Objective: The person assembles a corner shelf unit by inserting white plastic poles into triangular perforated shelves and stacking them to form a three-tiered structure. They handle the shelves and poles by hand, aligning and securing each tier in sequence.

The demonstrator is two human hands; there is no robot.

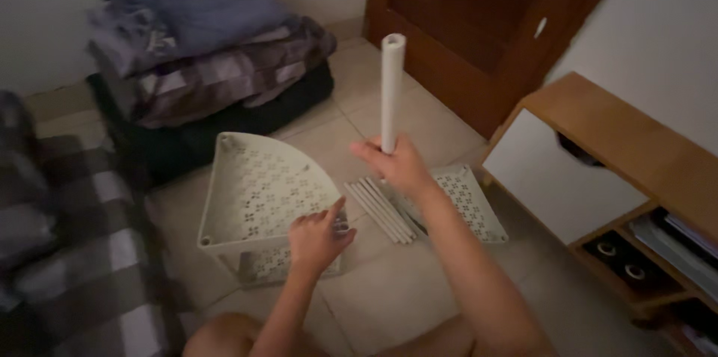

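**Two hands at a perforated corner shelf, one raising a white tube**

Viewed from the head camera, left to right. At far left lies a checked blanket (67,252); behind it, against the wall, a stack of folded bedding (209,50) rests on the tiled floor (404,297). In the centre left stands a pale, quarter-round corner shelf (258,189) with a pierced pattern, a second tier partly visible beneath it. The left hand (318,237) rests on the shelf's near right edge, fingers loosely curled and index finger extended, gripping nothing. Just right of the shelf, a bundle of white tubes (381,211) lies on the floor, touching a second perforated shelf panel (471,204) that lies flat. Above these, the right hand (396,162) is closed around the lower end of one white tube (391,88), held upright. At right stand a wooden door (479,20) and a low wooden cabinet (613,155) with a white drawer front.
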